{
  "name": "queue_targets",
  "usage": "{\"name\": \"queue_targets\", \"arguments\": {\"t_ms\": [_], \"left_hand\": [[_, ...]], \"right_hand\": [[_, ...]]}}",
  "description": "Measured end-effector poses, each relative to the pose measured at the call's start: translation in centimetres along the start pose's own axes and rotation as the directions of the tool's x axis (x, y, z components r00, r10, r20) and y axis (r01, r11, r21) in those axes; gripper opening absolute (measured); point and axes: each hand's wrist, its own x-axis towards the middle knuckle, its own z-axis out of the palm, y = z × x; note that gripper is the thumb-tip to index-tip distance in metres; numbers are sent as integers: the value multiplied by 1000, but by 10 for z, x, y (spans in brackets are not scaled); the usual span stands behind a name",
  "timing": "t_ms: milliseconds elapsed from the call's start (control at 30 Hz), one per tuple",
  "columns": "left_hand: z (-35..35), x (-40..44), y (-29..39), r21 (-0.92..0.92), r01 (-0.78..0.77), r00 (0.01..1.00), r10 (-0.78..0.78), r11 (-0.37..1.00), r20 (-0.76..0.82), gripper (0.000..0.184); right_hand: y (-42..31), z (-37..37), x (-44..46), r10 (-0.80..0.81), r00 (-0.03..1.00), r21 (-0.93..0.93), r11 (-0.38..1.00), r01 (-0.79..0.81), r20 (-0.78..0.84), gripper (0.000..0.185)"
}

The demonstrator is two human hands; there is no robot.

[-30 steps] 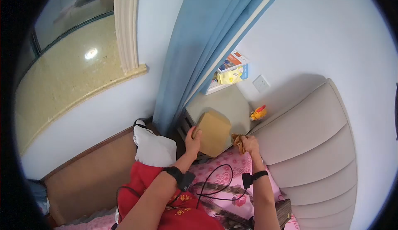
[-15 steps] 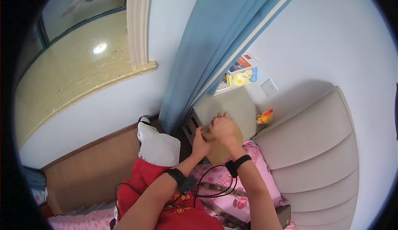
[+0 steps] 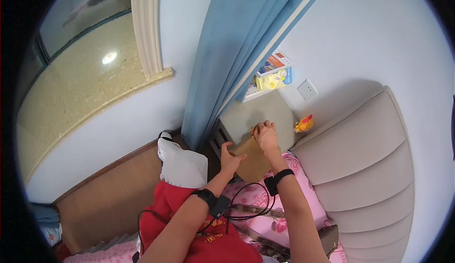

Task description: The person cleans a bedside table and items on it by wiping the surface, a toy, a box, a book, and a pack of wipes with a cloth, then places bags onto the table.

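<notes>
A flat, tan-brown paper-like piece (image 3: pixel 251 161), perhaps a bag or envelope, is between my hands, above the edge of the bed and the nightstand. My right hand (image 3: pixel 267 137) is closed around its upper end, where a small crumpled brown part shows at the fingers. My left hand (image 3: pixel 231 159) is beside its left edge, thumb and fingers apart; the thumb tip points at the piece, and I cannot tell whether it touches. Both wrists wear black bands, with a black cable (image 3: pixel 249 215) looping between them.
Beneath my hands is a grey nightstand (image 3: pixel 279 116), with books and a yellow packet (image 3: pixel 275 79) at its back. A small orange-yellow toy (image 3: pixel 304 123) sits near the padded headboard (image 3: pixel 355 144). A blue curtain (image 3: pixel 222 59) hangs to the left. Pink bedding (image 3: pixel 303 182) and a patterned strap (image 3: pixel 256 211) lie below.
My left hand has come away from the right and its fingers have spread. My right hand has shifted slightly right and up, still on the brown piece, more of which now shows.
</notes>
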Motion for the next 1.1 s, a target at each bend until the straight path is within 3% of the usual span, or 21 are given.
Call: {"name": "queue_targets", "arguments": {"t_ms": [67,167,267,367,433,533,567,600,667,800,867,933,1000,1100], "left_hand": [[2,4,-11,-51,4,1000,-4,999,-7,73],[5,10,-15,-304,-23,991,-18,952,-132,68],[2,10,3,-405,174,974,-217,898,-64,60],[-3,16,-2,-258,350,933,-312,901,177,58],[2,17,-9,-313,299,953,-265,901,147,59],[0,23,-21,-366,290,957,-257,884,137,60],[-2,25,-23,-379,295,955,-261,877,139,60],[-1,24,-24,-417,196,979,-155,887,129,58],[-5,5,13,-387,263,963,-218,884,157,59],[-15,4,33,-363,349,921,-244,864,305,65],[-17,5,34,-351,395,896,-271,849,352,67],[-18,6,35,-340,446,852,-276,828,446,66],[-17,6,34,-319,507,772,-256,801,582,64],[-13,-3,41,-454,355,822,-42,817,568,69]], "right_hand": [[-9,-20,-12,100,995,-8,995,-100,-21,22],[-5,-27,-28,238,953,231,954,-194,-185,18],[-4,-32,-45,279,922,513,852,-109,-269,18],[-27,-25,-72,142,959,374,927,-42,-246,21],[-58,-28,-88,218,966,455,881,-134,-139,23],[-103,-36,-116,154,969,555,831,-22,-191,30],[-100,-33,-125,113,976,546,838,7,-186,31],[-93,-30,-128,71,980,538,842,40,-185,32],[-73,-32,-128,27,981,515,854,76,-190,33],[-23,-41,-120,320,914,513,844,-155,-251,29],[5,-37,-116,389,899,600,774,-201,-201,32],[30,-37,-116,420,907,889,424,-174,-23,32],[18,-71,-114,399,903,985,2,-172,157,33],[-24,-110,-115,384,899,808,586,-61,-210,31]]}}
